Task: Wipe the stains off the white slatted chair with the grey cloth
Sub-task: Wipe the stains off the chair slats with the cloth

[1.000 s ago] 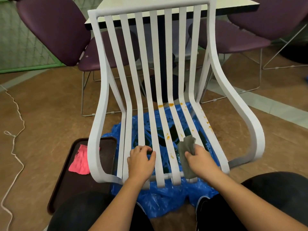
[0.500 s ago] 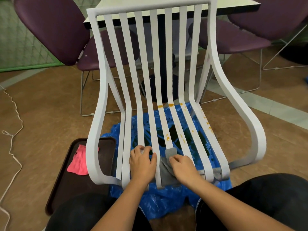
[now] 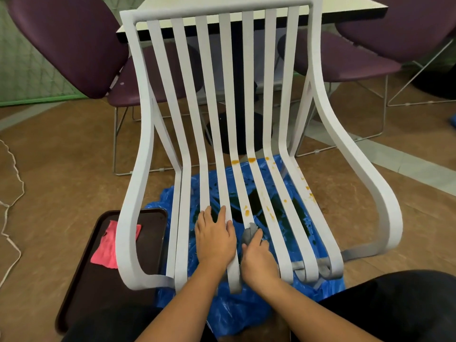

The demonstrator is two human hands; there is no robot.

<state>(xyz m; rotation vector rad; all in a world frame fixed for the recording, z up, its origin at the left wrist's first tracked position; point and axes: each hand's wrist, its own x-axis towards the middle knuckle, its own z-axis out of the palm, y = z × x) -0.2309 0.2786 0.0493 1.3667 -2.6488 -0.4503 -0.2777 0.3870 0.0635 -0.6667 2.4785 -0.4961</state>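
The white slatted chair (image 3: 344, 154) stands right in front of me over a blue plastic sheet. Orange stains (image 3: 246, 212) dot the middle and right seat slats, with more at the seat's back bend. My right hand (image 3: 259, 260) grips the grey cloth (image 3: 249, 233) and presses it on a middle slat, just below a stain. Only a small bunched part of the cloth shows above my fingers. My left hand (image 3: 214, 236) lies on the slats beside it, fingers hooked over their edges, steadying the seat.
A dark brown tray (image 3: 81, 275) with a pink cloth (image 3: 108, 245) lies on the floor at the left. The blue plastic sheet (image 3: 229, 314) spreads under the chair. Purple chairs (image 3: 71, 43) and a table (image 3: 345, 11) stand behind. A white cord (image 3: 12, 193) trails at far left.
My right hand has slid the grey cloth leftward, from a right-hand slat to the middle slat beside my left hand. My left hand has stayed in place.
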